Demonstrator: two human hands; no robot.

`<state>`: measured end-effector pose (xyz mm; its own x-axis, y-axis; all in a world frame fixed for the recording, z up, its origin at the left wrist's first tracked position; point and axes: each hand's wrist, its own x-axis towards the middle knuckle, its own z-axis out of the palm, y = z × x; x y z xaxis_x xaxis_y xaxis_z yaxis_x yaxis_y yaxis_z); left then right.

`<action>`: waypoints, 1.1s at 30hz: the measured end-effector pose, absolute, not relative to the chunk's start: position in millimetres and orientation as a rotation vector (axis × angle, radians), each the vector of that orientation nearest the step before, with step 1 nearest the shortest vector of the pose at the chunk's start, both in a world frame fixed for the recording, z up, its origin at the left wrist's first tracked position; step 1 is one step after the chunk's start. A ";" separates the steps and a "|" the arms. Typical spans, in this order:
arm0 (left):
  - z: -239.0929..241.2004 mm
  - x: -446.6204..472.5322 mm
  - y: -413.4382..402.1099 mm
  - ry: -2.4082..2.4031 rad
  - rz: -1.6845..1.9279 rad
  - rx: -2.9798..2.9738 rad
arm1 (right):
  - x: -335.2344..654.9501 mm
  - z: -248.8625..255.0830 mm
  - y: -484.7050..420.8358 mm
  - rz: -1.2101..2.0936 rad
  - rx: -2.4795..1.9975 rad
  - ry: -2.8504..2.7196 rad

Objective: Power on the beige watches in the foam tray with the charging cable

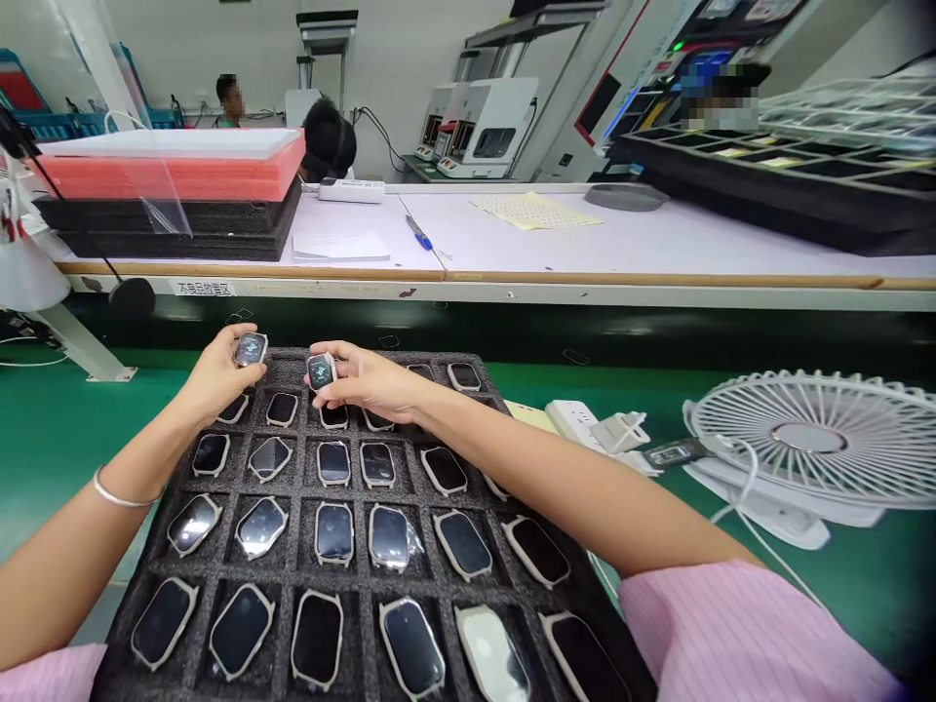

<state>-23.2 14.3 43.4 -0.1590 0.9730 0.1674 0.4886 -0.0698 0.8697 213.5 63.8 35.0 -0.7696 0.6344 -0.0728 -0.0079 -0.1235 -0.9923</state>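
Observation:
In my left hand [228, 366] is a smartwatch [251, 349] without a strap, its screen lit, pinched between thumb and fingers. A second lit smartwatch [320, 371] is gripped by my right hand [355, 378]. Both hands are above the far left part of a black foam tray [293, 575]. Its square pockets hold several more watch bodies with dark screens, such as one watch [334, 463] in the middle. One watch [493, 653] near the front shows a pale face. My right forearm hides some pockets on the right.
A white fan [808, 439] lies right of the tray, beside a power strip [574, 424] and cables. Across the back runs a raised shelf [453, 239] with pink and black foam stacks [168, 175], a blue pen [418, 232] and a yellow sheet [537, 210]. Two people sit beyond, another at right.

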 end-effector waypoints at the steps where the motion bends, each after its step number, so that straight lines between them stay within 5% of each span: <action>1: 37.2 -33.7 17.0 1.766 1.084 1.650 | 203.7 33.7 67.9 1.836 -0.748 -1.829; 14: 10.7 -95.0 39.4 1.934 0.658 2.021 | 141.5 23.9 85.8 0.678 -1.132 -2.444; 22: 46.2 -21.4 48.3 1.824 0.474 2.259 | 200.7 68.7 85.0 0.042 -1.453 -2.648; 33: 36.7 65.1 62.9 1.912 0.569 2.059 | 274.9 62.3 73.3 -0.106 -1.980 -2.664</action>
